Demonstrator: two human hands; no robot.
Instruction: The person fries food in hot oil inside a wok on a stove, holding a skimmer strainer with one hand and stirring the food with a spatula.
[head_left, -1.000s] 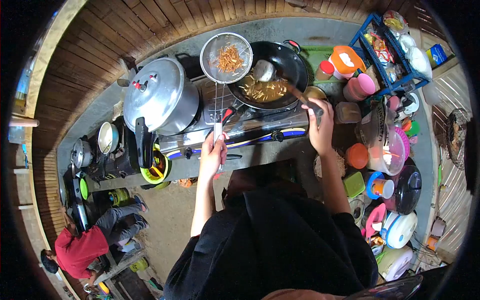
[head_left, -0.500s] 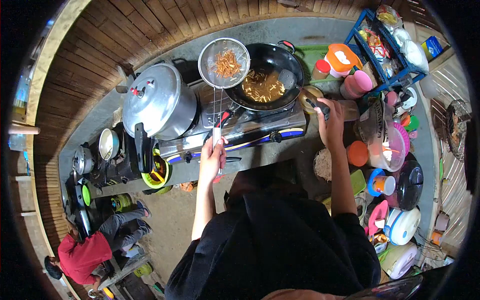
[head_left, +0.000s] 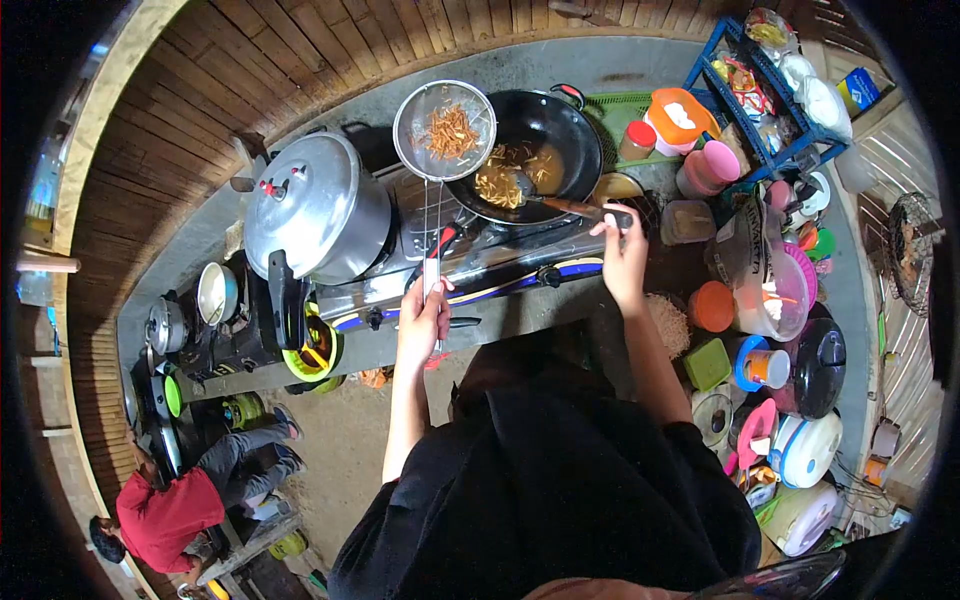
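My left hand [head_left: 424,318] is closed around the handle of a wire strainer [head_left: 409,122], held level over the left edge of the wok. Browned thin strips [head_left: 452,132] of food lie in its mesh. My right hand [head_left: 625,256] grips the dark end of a spatula [head_left: 568,207], whose blade dips into the black wok [head_left: 582,152]. Paler strips [head_left: 498,188] gather around the blade in the brownish oil, at the wok's left side. The blade is partly hidden by oil and food.
A large pressure cooker [head_left: 305,210] stands left of the wok on the stove [head_left: 480,285]. Jars, tubs and a blue rack [head_left: 770,140] crowd the right side. A clear container [head_left: 688,222] sits beside my right hand. A person in a red shirt [head_left: 170,515] is at lower left.
My right hand has moved left and down, carrying the spatula from the wok's right side to its left. The strips are now bunched at the left. The strainer has barely shifted.
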